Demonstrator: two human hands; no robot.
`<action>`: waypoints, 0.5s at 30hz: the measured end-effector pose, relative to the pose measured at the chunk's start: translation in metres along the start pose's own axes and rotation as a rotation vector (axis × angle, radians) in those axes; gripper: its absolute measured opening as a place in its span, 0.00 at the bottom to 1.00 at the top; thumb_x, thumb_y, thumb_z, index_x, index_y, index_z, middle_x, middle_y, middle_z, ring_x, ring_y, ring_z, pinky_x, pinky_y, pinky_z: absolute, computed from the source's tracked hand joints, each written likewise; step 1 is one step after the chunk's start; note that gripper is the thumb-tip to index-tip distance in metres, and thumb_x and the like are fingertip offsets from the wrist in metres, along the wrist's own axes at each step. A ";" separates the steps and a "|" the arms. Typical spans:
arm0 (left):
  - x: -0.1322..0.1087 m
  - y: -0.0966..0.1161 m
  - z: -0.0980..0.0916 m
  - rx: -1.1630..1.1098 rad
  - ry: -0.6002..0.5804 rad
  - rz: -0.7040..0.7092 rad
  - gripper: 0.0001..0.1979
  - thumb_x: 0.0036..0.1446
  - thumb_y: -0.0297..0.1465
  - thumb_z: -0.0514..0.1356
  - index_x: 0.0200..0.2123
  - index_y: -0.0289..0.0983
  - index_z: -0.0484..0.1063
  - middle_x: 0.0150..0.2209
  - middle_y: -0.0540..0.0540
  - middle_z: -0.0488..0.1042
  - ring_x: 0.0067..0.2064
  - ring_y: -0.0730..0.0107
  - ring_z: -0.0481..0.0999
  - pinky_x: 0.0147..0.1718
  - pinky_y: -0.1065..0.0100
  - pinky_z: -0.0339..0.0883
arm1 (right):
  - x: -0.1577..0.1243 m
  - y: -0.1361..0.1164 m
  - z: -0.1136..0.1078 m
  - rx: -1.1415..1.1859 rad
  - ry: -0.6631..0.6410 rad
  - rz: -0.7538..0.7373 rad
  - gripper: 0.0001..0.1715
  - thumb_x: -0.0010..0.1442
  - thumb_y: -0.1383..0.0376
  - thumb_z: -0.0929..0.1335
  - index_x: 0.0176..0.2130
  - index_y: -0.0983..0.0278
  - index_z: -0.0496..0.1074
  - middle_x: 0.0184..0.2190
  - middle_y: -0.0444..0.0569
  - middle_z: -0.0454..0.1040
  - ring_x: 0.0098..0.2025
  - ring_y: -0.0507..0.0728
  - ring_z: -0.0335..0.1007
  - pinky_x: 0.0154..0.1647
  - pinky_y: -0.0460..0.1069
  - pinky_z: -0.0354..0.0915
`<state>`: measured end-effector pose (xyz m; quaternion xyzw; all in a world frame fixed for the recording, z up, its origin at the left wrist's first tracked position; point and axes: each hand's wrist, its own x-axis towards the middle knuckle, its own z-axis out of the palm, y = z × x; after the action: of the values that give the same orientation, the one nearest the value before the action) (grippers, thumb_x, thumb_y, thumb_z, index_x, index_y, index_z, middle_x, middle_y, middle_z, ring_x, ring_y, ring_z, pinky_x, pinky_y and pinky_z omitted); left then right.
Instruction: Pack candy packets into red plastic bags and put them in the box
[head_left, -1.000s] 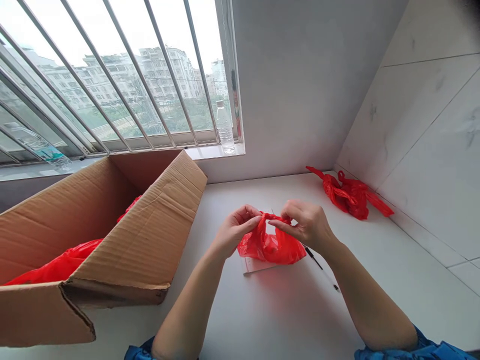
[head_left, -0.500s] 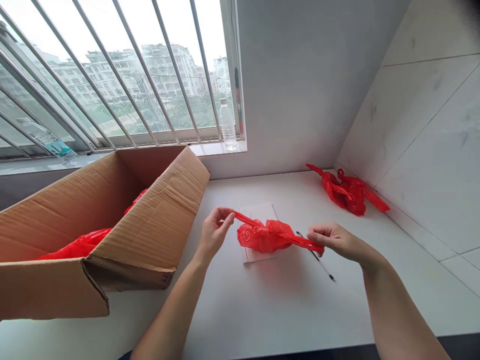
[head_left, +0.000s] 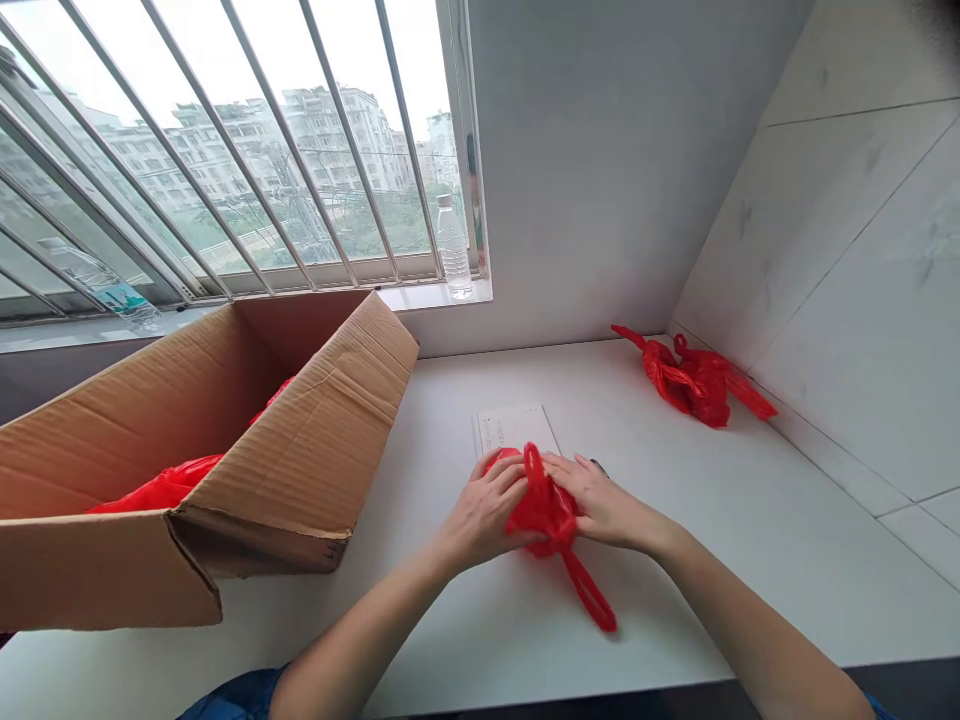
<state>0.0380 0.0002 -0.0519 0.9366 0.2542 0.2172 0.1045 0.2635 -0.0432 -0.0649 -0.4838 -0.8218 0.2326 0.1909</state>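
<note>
A red plastic bag (head_left: 545,512) lies bunched on the white counter (head_left: 420,620), with one handle loop standing up and the other trailing toward me. My left hand (head_left: 487,510) presses on its left side, fingers curled over it. My right hand (head_left: 600,505) rests on its right side, fingertips against the middle. Just beyond the bag is a sheet of white paper (head_left: 514,428), its near edge hidden. Only the tip of a black pen (head_left: 598,465) shows beside my right hand.
An open cardboard box (head_left: 300,430) stands to the left, holding more red plastic (head_left: 161,488). Another bunch of red bags (head_left: 694,380) lies in the far right corner against the tiled wall (head_left: 847,250). A water bottle (head_left: 454,250) stands on the sill of the barred window (head_left: 247,150).
My hands have come together from stretching the bag's handle apart and now press the bag down. The bag sits nearer me, and my right hand covers most of the pen.
</note>
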 end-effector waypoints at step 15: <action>0.007 -0.039 0.051 0.284 0.019 -0.241 0.30 0.65 0.40 0.55 0.68 0.40 0.57 0.70 0.35 0.54 0.71 0.49 0.52 0.66 0.47 0.49 | 0.042 0.020 0.045 -0.216 0.156 0.137 0.47 0.66 0.49 0.60 0.73 0.66 0.40 0.73 0.55 0.43 0.74 0.62 0.38 0.74 0.62 0.41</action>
<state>0.0498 0.0327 -0.1061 0.9027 0.3937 0.1736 -0.0060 0.2341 -0.0064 -0.1093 -0.5732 -0.7897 0.1168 0.1847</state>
